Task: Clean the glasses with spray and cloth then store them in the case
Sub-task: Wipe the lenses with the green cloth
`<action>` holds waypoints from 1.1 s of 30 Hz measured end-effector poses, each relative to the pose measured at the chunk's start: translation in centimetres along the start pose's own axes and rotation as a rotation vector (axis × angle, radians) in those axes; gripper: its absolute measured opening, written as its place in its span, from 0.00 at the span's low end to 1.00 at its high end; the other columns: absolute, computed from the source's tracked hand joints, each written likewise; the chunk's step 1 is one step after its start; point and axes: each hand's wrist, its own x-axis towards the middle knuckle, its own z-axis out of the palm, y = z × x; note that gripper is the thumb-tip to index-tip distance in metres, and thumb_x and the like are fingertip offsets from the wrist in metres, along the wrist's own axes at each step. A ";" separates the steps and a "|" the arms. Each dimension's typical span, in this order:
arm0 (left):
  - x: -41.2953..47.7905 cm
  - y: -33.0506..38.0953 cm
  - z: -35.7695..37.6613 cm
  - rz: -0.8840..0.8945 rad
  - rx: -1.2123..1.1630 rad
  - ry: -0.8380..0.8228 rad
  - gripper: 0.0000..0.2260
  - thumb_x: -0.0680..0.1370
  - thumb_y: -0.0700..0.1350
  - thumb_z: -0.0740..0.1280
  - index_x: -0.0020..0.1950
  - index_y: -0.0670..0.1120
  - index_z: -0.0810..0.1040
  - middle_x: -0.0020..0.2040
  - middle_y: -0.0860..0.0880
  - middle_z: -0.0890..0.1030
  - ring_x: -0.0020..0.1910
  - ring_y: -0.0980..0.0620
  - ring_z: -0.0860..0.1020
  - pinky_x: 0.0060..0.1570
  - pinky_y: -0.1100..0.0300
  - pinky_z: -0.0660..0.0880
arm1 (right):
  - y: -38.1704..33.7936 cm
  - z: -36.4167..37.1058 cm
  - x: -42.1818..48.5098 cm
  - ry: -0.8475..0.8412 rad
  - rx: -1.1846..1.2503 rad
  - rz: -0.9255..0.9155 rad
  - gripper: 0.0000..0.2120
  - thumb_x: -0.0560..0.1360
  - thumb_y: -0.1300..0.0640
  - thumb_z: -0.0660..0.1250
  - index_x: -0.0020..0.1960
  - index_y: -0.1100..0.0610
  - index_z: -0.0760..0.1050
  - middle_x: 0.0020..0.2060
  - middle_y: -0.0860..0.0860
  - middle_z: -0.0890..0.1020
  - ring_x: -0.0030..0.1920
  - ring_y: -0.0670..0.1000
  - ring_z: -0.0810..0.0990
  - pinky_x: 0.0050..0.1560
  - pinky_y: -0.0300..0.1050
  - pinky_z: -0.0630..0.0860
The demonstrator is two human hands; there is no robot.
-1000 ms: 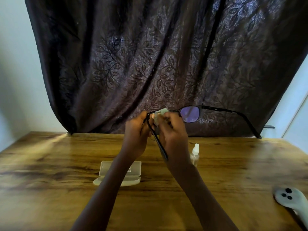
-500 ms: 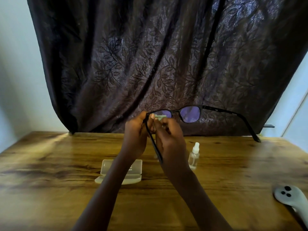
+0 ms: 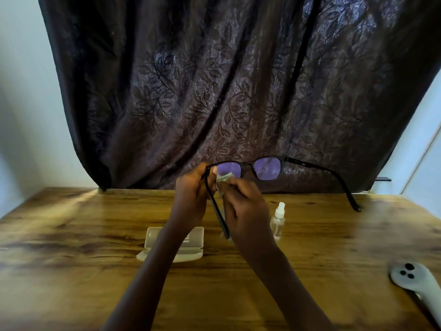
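Glasses held above tabletop. Left hand grip clamped on frame corner; right hand grip pinches cloth, mostly hidden, at lens. Case partly behind left forearm; spray beside right wrist.

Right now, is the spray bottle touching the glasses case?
Apart: head view shows the spray bottle right of the case, with table and the right hand between.

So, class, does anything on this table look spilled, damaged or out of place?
Nothing looks spilled or broken: the bottle stands upright, the case lies open. Only the white controller at the far right seems unrelated to the job.
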 end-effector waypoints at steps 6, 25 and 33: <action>-0.4 0.0 0.4 -0.031 -0.048 -0.019 0.10 0.74 0.51 0.59 0.36 0.48 0.70 0.27 0.51 0.70 0.26 0.52 0.68 0.29 0.50 0.66 | 0.9 -0.3 0.8 0.079 -0.115 0.070 0.13 0.61 0.75 0.74 0.45 0.72 0.80 0.38 0.65 0.81 0.37 0.61 0.81 0.39 0.45 0.79; 0.2 0.9 -0.2 0.036 0.025 0.003 0.11 0.76 0.46 0.58 0.33 0.52 0.68 0.26 0.52 0.69 0.26 0.55 0.67 0.28 0.54 0.65 | 0.1 0.4 0.5 0.054 0.057 -0.020 0.12 0.71 0.65 0.61 0.48 0.71 0.79 0.41 0.63 0.81 0.42 0.57 0.78 0.43 0.41 0.72; -0.1 1.1 0.4 -0.050 -0.031 -0.020 0.11 0.74 0.50 0.58 0.34 0.47 0.70 0.27 0.49 0.70 0.26 0.50 0.67 0.30 0.50 0.66 | 0.8 -0.1 1.4 0.136 -0.068 0.037 0.11 0.64 0.74 0.71 0.47 0.72 0.79 0.40 0.65 0.81 0.39 0.61 0.81 0.40 0.44 0.78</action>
